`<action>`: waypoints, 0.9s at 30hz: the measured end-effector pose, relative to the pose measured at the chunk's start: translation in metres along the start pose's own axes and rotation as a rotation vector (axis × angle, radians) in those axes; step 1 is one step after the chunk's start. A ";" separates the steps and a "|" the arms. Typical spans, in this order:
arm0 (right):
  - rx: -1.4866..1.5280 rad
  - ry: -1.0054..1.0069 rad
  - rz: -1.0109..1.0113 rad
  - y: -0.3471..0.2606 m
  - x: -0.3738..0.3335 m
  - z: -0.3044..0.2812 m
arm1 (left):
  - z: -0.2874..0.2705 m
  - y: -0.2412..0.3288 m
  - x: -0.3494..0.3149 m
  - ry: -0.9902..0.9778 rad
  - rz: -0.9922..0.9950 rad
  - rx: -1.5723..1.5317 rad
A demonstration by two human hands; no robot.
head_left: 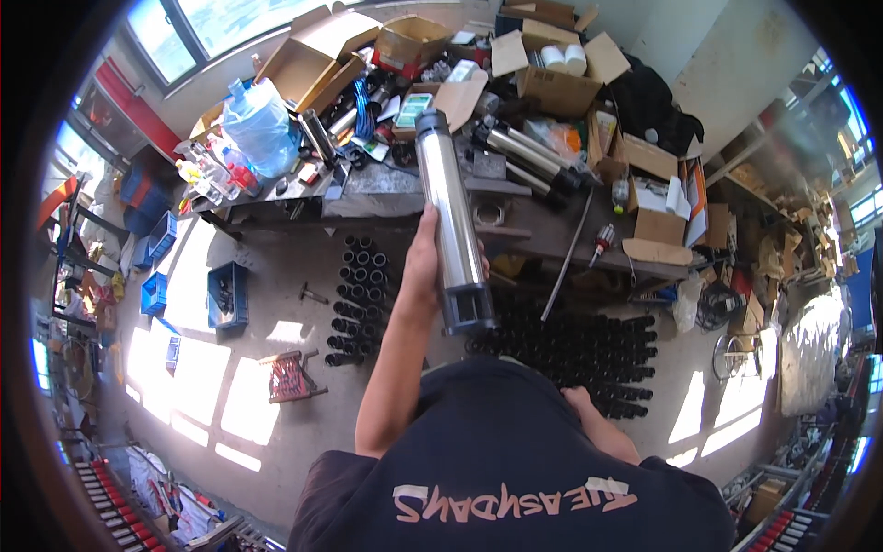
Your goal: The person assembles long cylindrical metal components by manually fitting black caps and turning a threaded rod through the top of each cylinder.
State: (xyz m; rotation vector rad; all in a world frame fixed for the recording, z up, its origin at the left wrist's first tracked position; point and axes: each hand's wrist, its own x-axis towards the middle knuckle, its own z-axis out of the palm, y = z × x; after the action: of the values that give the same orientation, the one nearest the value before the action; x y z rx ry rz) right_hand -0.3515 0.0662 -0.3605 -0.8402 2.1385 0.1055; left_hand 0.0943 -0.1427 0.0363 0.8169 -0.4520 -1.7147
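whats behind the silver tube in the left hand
Behind the silver tube in the left hand, the workbench shows on both sides, with black parts on the floor lower down. What lies directly behind the tube and hand is covered.

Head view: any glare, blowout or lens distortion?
Head view: pale glare streaks along the metal cylinder; same head view, sunlit floor patches blow out nearly white; also in head view, fisheye bends the surroundings toward the rim, corners black.

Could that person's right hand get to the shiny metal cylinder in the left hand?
Probably yes: nothing visible blocks the way from the right hand to the metal cylinder, and its upper part is uncovered.
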 end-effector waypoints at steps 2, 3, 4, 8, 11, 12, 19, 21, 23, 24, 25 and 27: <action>0.090 -0.109 0.022 -0.013 -0.010 -0.002 | 0.002 0.007 -0.008 0.032 0.031 0.048; 0.119 -0.091 0.028 -0.019 -0.012 -0.001 | -0.001 0.007 -0.007 0.032 0.034 0.069; 0.077 0.018 -0.022 -0.018 -0.008 0.003 | 0.004 0.008 -0.002 0.010 0.043 0.094; 0.114 -0.034 -0.158 -0.072 -0.024 0.002 | 0.008 0.021 -0.008 0.108 0.281 0.371; 0.145 -0.016 -0.221 -0.101 -0.025 0.000 | 0.003 0.014 -0.020 -0.037 0.412 -0.018; 0.162 -0.009 -0.242 -0.110 -0.027 0.000 | -0.013 0.007 -0.007 -0.133 0.237 -0.304; 0.086 0.020 -0.207 -0.107 -0.007 -0.011 | -0.031 -0.026 0.034 -0.368 -0.081 -0.535; 0.073 0.021 -0.196 -0.090 0.005 -0.010 | -0.028 -0.028 0.030 -0.345 -0.093 -0.476; 0.027 0.053 -0.218 -0.088 0.004 -0.006 | -0.025 -0.026 0.026 -0.319 -0.111 -0.515; 0.004 0.094 -0.241 -0.084 0.002 -0.005 | -0.024 -0.028 0.024 -0.306 -0.120 -0.535; 0.002 0.084 -0.230 -0.084 0.003 -0.005 | -0.021 -0.028 0.022 -0.292 -0.099 -0.535; 0.005 0.066 -0.209 -0.083 0.004 -0.002 | -0.018 -0.029 0.022 -0.298 -0.099 -0.565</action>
State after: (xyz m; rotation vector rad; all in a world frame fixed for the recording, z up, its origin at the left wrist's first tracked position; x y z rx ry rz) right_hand -0.3048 -0.0008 -0.3450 -1.0717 2.0969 -0.0360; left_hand 0.0851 -0.1527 -0.0017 0.1784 -0.1058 -1.9324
